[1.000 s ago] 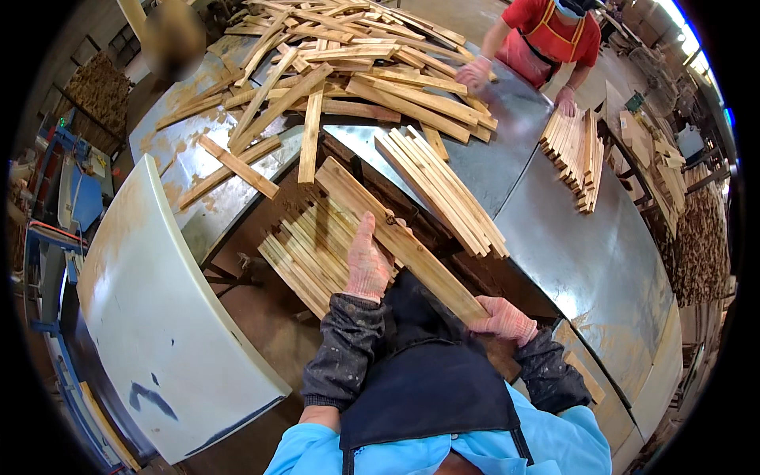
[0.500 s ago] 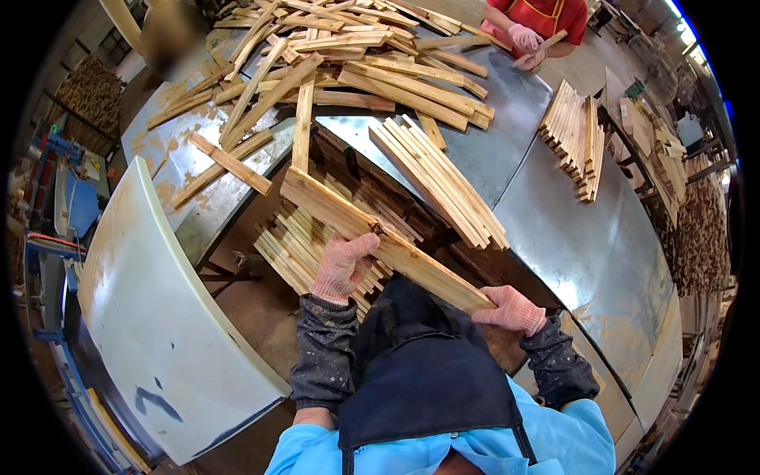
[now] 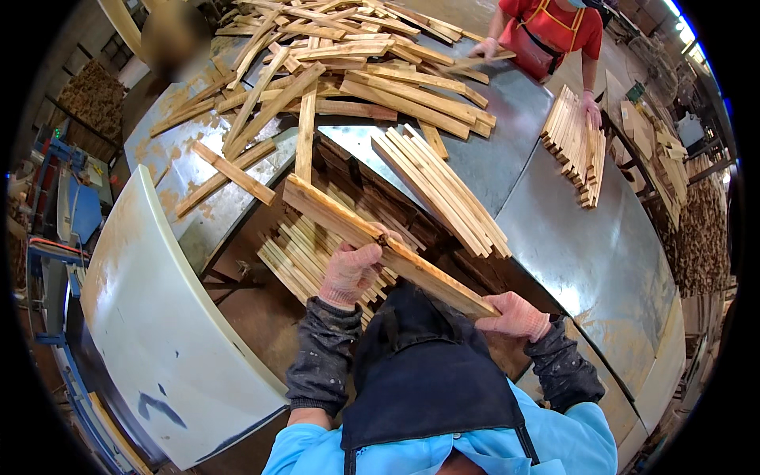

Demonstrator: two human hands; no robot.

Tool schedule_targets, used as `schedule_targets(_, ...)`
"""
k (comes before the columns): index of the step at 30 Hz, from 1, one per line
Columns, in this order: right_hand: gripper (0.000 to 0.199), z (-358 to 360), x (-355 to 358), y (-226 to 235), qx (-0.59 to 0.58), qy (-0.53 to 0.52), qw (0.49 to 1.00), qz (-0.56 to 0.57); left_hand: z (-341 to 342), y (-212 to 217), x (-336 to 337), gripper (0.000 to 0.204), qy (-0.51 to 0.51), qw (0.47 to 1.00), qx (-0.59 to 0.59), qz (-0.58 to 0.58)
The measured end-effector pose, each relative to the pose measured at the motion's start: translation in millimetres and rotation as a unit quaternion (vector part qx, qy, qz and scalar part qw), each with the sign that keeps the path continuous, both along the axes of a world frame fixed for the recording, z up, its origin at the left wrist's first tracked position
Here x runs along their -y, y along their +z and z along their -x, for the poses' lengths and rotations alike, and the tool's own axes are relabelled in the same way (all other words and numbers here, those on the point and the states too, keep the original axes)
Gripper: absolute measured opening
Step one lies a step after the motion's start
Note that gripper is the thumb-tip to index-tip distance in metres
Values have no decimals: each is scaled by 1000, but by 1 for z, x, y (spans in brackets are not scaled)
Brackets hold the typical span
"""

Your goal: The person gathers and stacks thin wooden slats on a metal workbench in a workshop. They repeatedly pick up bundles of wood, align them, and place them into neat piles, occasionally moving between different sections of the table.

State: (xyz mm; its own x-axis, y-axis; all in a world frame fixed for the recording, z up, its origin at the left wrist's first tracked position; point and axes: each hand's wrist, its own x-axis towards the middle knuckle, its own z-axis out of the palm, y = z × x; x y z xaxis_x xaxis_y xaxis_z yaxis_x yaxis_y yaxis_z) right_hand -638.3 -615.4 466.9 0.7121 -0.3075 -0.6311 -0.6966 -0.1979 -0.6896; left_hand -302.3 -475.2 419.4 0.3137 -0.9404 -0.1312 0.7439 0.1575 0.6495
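Metal worktop [image 3: 570, 237] is strewn with loose wooden slats [image 3: 356, 71]. A bundle of slats [image 3: 388, 245] is held level over the stack below [image 3: 317, 253]; left hand [image 3: 348, 273] is closed round its middle, right hand [image 3: 514, 317] closed on its near end, likely to keep edges aligned.

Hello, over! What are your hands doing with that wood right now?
Left hand grips the bundle of wooden slats mid-length. Right hand holds its near end. Bundle tilted above the slat stack. Nothing in the way.
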Motion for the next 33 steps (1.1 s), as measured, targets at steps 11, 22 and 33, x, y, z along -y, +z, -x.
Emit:
schedule_targets(11, 70, -22, -21, -37, 109, 51, 879, 461, 19, -22, -3, 73, 155, 973, -169, -5)
schedule_targets(22, 87, -8, -32, -45, 54, -29, 918, 391, 21, -18, 2, 76, 96, 963, -247, 50)
schedule_targets(33, 83, 60, -71, -48, -12, -146, 898, 415, 80, -15, 50, 71, -39, 959, -272, 73)
